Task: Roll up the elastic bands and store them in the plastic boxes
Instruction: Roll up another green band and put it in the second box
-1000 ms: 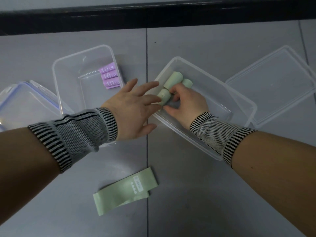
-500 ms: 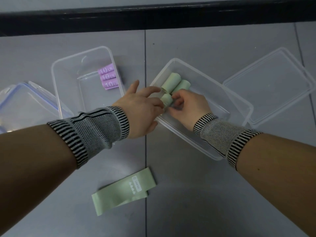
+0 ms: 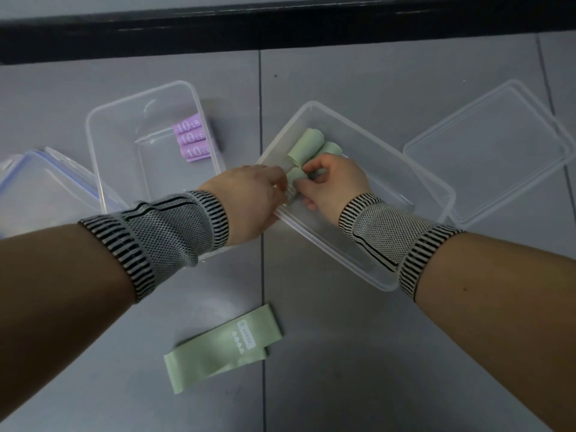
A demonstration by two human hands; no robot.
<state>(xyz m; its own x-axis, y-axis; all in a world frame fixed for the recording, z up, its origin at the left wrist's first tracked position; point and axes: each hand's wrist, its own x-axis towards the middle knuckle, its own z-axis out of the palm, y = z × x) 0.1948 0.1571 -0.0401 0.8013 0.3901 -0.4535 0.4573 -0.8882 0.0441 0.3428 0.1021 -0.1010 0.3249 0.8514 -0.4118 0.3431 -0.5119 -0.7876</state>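
Both my hands are holding a green roll in the right-hand box.
My left hand [image 3: 249,201] and right hand [image 3: 332,182] are pinching the green roll [image 3: 294,176] inside the clear box [image 3: 436,194], beside two rolled ones [image 3: 307,146]. A flat green band [image 3: 223,349] is lying near me on the surface [image 3: 374,353]; purple rolls [image 3: 191,140] are sitting in the left box [image 3: 93,126].

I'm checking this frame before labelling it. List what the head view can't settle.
- Third green roll: mostly hidden by both hands; left hand, right hand.
- Left hand's fingertips: blurred, grip unclear.
- Flat green band: label print too small to read.
- Blue-edged lid: cut off by the left edge.
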